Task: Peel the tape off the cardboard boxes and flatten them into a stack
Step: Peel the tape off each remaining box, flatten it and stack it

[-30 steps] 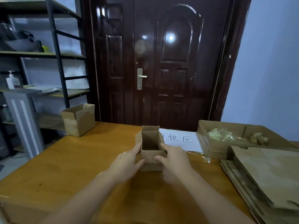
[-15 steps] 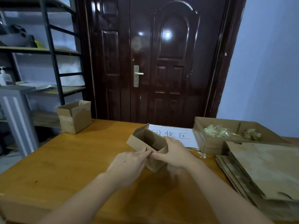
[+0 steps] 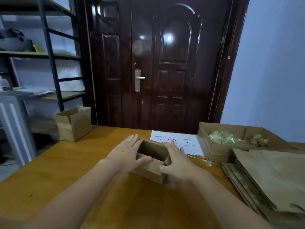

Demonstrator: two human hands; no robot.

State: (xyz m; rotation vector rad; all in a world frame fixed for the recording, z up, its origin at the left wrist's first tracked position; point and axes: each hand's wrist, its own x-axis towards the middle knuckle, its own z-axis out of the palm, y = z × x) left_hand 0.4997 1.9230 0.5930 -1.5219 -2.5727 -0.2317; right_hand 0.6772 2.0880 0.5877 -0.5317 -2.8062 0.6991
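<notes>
Both hands, left hand [image 3: 126,154] and right hand [image 3: 179,160], press flat-fingered against an open small box [image 3: 152,160] at centre frame on the wooden table [image 3: 66,171], before a dark door [image 3: 156,63].

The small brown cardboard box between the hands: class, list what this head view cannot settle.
- Small brown cardboard box: side walls covered by the left hand and right hand; any tape unseen.
- Flattened cardboard stack: cut off by the right edge.
- Shelf items: too blurred.

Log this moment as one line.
step: flattening | left hand and right hand: flat on small open box | flattened stack: right
</notes>
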